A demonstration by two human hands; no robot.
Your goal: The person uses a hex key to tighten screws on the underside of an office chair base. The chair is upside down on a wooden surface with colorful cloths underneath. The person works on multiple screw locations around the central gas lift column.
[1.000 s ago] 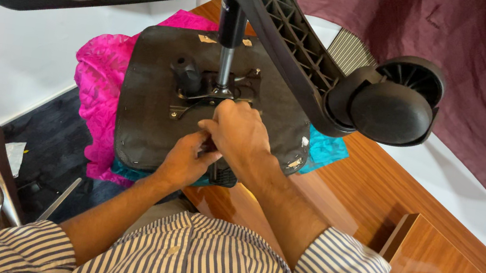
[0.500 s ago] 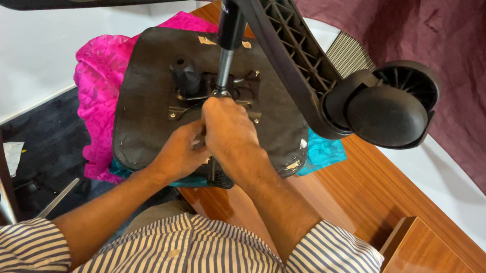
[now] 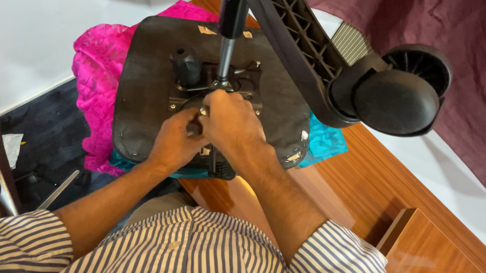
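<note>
I see both hands bunched over the metal mechanism [image 3: 215, 85] bolted to the underside of the seat [image 3: 142, 87]. My right hand [image 3: 233, 122] has its fingers curled tight and pressed together on the plate's near edge; whether they pinch anything small I cannot tell. My left hand [image 3: 172, 142] is curled likewise, just beside and touching the right, its fingertips hidden under it. The seat lies upside down on a wooden table [image 3: 369, 186], resting on pink cloth [image 3: 94, 71] and blue cloth [image 3: 324, 145]. It is black, with worn pale patches at its corners. A gas column [image 3: 229, 39] rises from the mechanism to the chair base [image 3: 295, 36], whose caster [image 3: 398, 92] hangs at the right.
</note>
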